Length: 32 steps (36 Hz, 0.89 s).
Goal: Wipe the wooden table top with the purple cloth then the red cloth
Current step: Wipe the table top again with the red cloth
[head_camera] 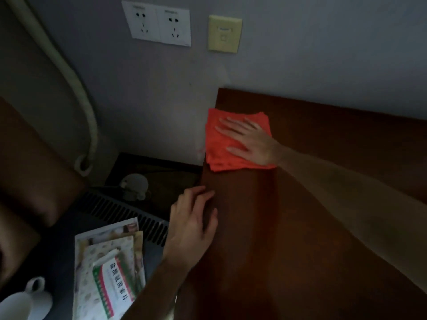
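1. While the right hand [250,140] lies flat, fingers straight, on the folded red cloth [233,144], that cloth sits at the table's [300,215] far-left corner, centre of frame.
2. Left hand [191,225] rests relaxed on the table's left edge, lower centre, holding nothing.
3. Judgement: unwiped wood runs down-right of the cloth, so the stroke goes that way; right hand is nearer.
4. Purple cloth not visible.

Red cloth [233,144] plain orange-red, on dark red-brown wooden table top [300,215]. Left of table top: white sockets [159,23], pale yellow wall plate [224,33], green-red-white striped packet [113,289], white cup [20,303].
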Each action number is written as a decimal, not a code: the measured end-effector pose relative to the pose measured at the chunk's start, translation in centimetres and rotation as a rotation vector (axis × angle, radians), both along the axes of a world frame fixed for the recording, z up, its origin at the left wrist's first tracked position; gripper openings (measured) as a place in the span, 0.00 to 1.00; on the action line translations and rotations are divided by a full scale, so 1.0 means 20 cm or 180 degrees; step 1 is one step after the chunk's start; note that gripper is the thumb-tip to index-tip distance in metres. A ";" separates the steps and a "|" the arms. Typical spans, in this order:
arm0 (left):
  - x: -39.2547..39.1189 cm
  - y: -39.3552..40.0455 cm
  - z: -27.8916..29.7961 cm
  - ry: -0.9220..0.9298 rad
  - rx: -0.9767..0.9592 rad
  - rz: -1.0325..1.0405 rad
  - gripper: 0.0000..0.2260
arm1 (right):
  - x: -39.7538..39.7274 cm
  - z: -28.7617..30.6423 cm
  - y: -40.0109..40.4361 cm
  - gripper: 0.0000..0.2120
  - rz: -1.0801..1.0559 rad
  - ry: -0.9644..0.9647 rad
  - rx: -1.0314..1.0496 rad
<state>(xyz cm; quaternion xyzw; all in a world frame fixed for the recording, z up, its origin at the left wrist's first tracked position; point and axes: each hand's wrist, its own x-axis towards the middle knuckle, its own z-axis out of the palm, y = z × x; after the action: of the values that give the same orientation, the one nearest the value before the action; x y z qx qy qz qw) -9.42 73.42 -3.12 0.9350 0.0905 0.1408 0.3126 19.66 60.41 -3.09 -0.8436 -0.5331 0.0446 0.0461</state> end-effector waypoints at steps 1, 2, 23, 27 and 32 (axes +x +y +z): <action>0.02 -0.02 0.00 0.0033 0.0015 -0.0072 0.17 | 0.07 0.00 0.01 0.34 -0.0059 -0.0013 -0.0008; 0.03 -0.05 -0.01 0.0075 0.0005 -0.0156 0.18 | 0.13 0.01 0.02 0.34 -0.0127 -0.0008 -0.0005; 0.05 -0.15 -0.06 0.0230 0.0241 -0.0415 0.22 | 0.24 0.00 -0.12 0.31 -0.1985 0.0047 0.0246; 0.04 -0.15 -0.04 0.0088 -0.0061 -0.0359 0.21 | -0.06 0.00 -0.26 0.31 -0.1995 0.0043 0.0229; 0.03 -0.14 -0.04 -0.0081 -0.0521 -0.0296 0.21 | -0.65 -0.03 -0.46 0.34 -0.1960 0.0028 0.0272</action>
<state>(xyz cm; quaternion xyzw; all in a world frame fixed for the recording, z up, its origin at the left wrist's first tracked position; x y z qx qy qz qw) -8.85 70.53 -3.88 0.9077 0.0542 0.1302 0.3953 6.64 51.24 -3.70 -0.9626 -0.2537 0.0097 0.0951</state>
